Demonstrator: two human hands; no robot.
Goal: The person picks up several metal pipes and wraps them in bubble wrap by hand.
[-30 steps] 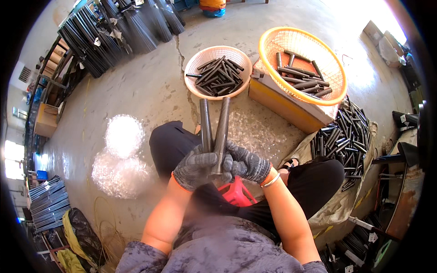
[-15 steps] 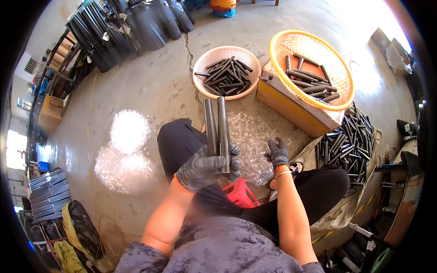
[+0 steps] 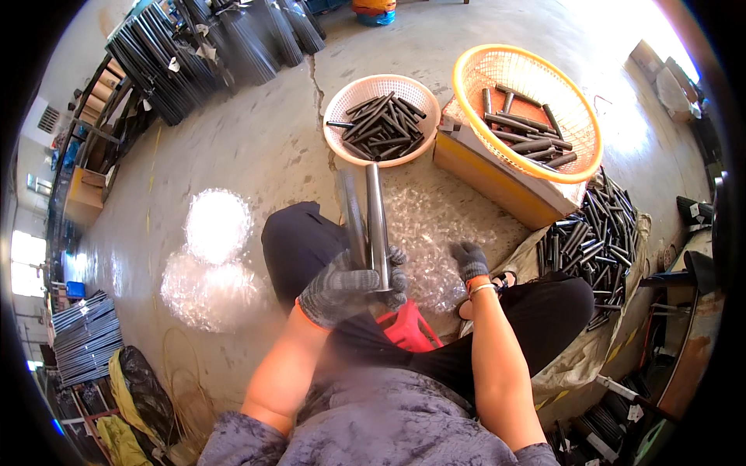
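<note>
Gripping two metal tubes [image 3: 367, 217] upright, my left hand [image 3: 346, 286] has bare floor leftward; right hand [image 3: 469, 260] rests open on bubble wrap [image 3: 423, 225].

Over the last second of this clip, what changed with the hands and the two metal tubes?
The right hand let go of the two metal tubes and moved off to the person's right, down toward the bubble wrap on the floor. The left hand alone now grips both tubes, held upright. The pink basket and orange basket of tubes stayed as they were.
</note>
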